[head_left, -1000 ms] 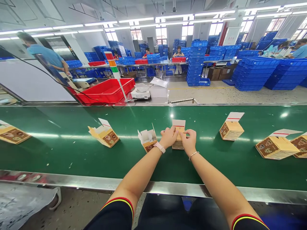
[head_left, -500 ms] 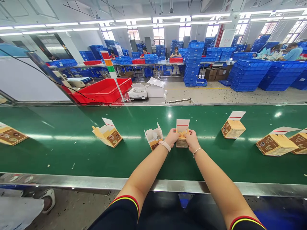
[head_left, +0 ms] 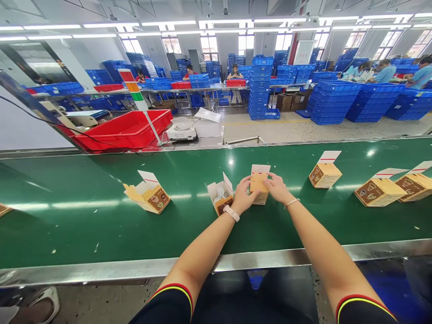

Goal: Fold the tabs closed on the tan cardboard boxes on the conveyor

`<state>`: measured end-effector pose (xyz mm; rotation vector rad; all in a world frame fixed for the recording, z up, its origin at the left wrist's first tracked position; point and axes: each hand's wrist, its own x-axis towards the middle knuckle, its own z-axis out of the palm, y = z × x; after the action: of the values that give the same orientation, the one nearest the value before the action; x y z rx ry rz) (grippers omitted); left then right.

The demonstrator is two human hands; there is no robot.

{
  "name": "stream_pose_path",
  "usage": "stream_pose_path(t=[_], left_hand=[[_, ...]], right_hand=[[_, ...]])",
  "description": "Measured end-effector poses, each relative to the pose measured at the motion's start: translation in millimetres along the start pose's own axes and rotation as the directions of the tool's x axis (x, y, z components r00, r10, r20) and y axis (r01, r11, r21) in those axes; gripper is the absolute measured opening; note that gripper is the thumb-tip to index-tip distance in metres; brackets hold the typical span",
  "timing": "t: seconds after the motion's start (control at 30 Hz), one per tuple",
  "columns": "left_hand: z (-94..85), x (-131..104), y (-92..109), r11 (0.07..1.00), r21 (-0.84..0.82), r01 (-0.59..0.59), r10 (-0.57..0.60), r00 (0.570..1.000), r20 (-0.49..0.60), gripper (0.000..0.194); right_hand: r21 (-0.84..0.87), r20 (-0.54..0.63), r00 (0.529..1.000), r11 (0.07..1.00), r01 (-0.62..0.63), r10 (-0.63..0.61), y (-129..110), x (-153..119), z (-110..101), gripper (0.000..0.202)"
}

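Observation:
A small yellow-and-brown carton [head_left: 259, 198] stands on the green belt between my hands. Its yellow top panels now lie flat, while a white lid flap with a red line stands up at the back. My left hand [head_left: 243, 197] is curved around the carton's left side, thumb near the front. On the right, my right hand [head_left: 277, 187] has its fingers on the top edge and side. Just left of my left wrist sits an open carton [head_left: 222, 204] with whitish contents, partly hidden by that hand.
Farther left on the belt [head_left: 84, 234] is another open carton [head_left: 158, 200]. To the right stand several cartons with raised lids, the nearest a yellow-topped carton [head_left: 326, 176]. Beyond the belt are a red bin [head_left: 124, 132], a white scale [head_left: 182, 130] and stacked blue crates [head_left: 259, 90].
The carton's yellow top panels have gone from partly raised to flat. My fingers have moved from the front opening to its sides and top edge. The head view has shifted right.

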<state>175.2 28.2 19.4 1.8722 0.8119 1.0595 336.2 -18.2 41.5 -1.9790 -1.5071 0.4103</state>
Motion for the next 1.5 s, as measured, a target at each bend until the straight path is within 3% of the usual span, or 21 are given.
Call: stream_pose_path(t=[0.07, 0.17, 0.3, 0.37, 0.43, 0.47, 0.53, 0.63, 0.73, 0.83, 0.9, 1.0, 1.03, 1.1, 1.17, 1.2, 1.3, 1.4, 1.5], left_hand=[[2.5, 1, 2, 0.999, 0.046, 0.015, -0.017, 0.999, 0.030, 0.028], [7.6, 0, 7, 0.995, 0.088, 0.050, -0.055, 0.997, 0.053, 0.026], [21.8, 4, 17, 0.989, -0.009, 0.147, -0.147, 0.989, -0.017, 0.026], [30.5, 10, 23, 0.943, -0.189, 0.274, -0.290, 0.955, -0.059, 0.034], [37.8, 18, 31, 0.814, -0.356, 0.459, -0.497, 0.868, -0.017, 0.047], [40.6, 23, 35, 0.738, -0.400, 0.544, -0.584, 0.811, 0.026, 0.053], [44.7, 30, 42, 0.637, -0.415, 0.649, -0.681, 0.727, 0.091, 0.060], [50.3, 39, 46, 0.611, -0.379, 0.695, -0.711, 0.692, 0.124, 0.063], [58.2, 46, 46, 0.577, -0.326, 0.749, -0.743, 0.647, 0.171, 0.070], [66.9, 51, 48, 0.549, -0.282, 0.787, -0.764, 0.609, 0.213, 0.074], [70.0, 51, 52, 0.560, -0.272, 0.783, -0.757, 0.616, 0.216, 0.072], [67.9, 41, 61, 0.621, -0.280, 0.732, -0.717, 0.675, 0.173, 0.062], [65.7, 35, 64, 0.659, -0.283, 0.697, -0.690, 0.710, 0.142, 0.059], [60.8, 19, 68, 0.786, -0.257, 0.563, -0.568, 0.821, 0.063, 0.050], [57.6, 4, 71, 0.924, -0.185, 0.335, -0.340, 0.940, 0.006, 0.040], [57.5, -1, 72, 0.969, -0.144, 0.199, -0.202, 0.979, -0.006, 0.037], [63.7, 0, 78, 0.997, -0.029, -0.073, 0.074, 0.997, 0.028, 0.036], [75.9, 21, 87, 0.984, 0.141, -0.106, 0.084, 0.985, 0.154, 0.036], [85.1, 37, 95, 0.951, 0.286, -0.118, 0.053, 0.973, 0.226, 0.034]], right_hand=[[-0.100, 0.122, 0.991, 0.994, -0.040, 0.052, -5, 5, -10, 0.046], [-0.114, 0.276, 0.958, 0.992, -0.050, 0.080, -10, 15, -25, 0.060], [0.116, 0.457, 0.888, 0.993, -0.006, -0.048, -6, 27, -35, 0.051], [0.308, 0.372, 0.928, 0.943, -0.125, 0.002, -2, 25, -32, 0.040], [0.470, 0.180, 0.972, 0.855, -0.220, 0.151, 2, 17, -25, 0.030], [0.523, 0.079, 0.970, 0.819, -0.236, 0.229, 3, 11, -21, 0.026], [0.573, -0.066, 0.941, 0.784, -0.236, 0.332, 7, 0, -12, 0.023], [0.628, -0.162, 0.871, 0.730, -0.271, 0.463, 13, -9, -3, 0.034], [0.688, -0.175, 0.795, 0.650, -0.323, 0.580, 18, -5, -1, 0.043], [0.727, -0.137, 0.762, 0.587, -0.356, 0.633, 23, 1, -2, 0.042], [0.742, -0.122, 0.758, 0.566, -0.359, 0.641, 26, 1, -5, 0.039], [0.753, -0.145, 0.764, 0.571, -0.327, 0.629, 35, -5, -13, 0.032], [0.752, -0.173, 0.764, 0.584, -0.305, 0.622, 39, -8, -17, 0.030], [0.738, -0.249, 0.760, 0.626, -0.252, 0.600, 48, -16, -25, 0.031], [0.698, -0.327, 0.764, 0.687, -0.202, 0.557, 58, -23, -33, 0.035], [0.670, -0.356, 0.775, 0.721, -0.179, 0.523, 61, -26, -36, 0.037], [0.555, -0.396, 0.839, 0.825, -0.105, 0.374, 69, -27, -42, 0.037], [0.431, -0.395, 0.889, 0.902, -0.043, 0.231, 73, -24, -47, 0.028], [0.331, -0.394, 0.904, 0.943, -0.028, 0.165, 79, -25, -54, 0.026]])
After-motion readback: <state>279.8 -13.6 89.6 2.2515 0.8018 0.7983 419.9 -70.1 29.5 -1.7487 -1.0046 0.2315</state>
